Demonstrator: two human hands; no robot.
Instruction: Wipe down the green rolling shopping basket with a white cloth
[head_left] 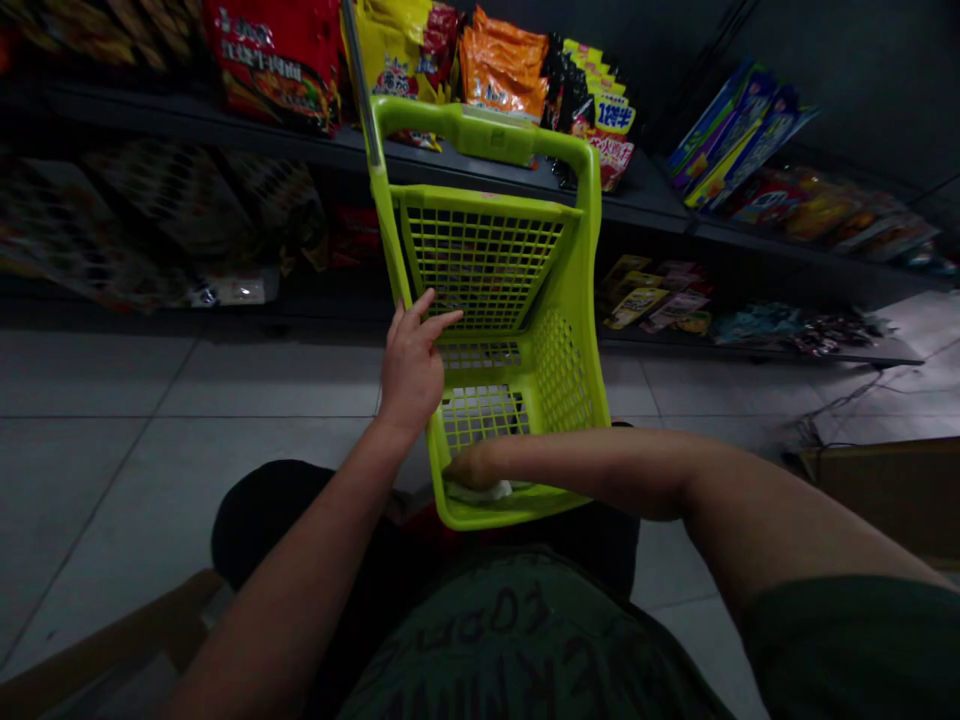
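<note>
A lime-green plastic shopping basket cart (594, 300) with grid walls and a raised handle stands between my knees, tilted in view. My left hand (412, 365) rests on its left rim, fingers stretched and spread over the edge. My right hand (472, 465) reaches down inside, at the near left corner of the basket. Under it, pressed against the inner wall, is a white cloth (484, 491), crumpled and mostly covered by the hand. The right fingertips are dark and partly hidden. A thin metal pole (361, 75) rises from the basket's left side.
Dark shelves (172, 118) ahead hold red noodle packs (274, 60), orange packs (502, 65) and other snack bags. Lower shelves carry small packets (649, 295). Cardboard (885, 495) lies at right, with cables (814, 410) on the tiled floor (247, 385). Another cardboard edge (112, 640) shows lower left.
</note>
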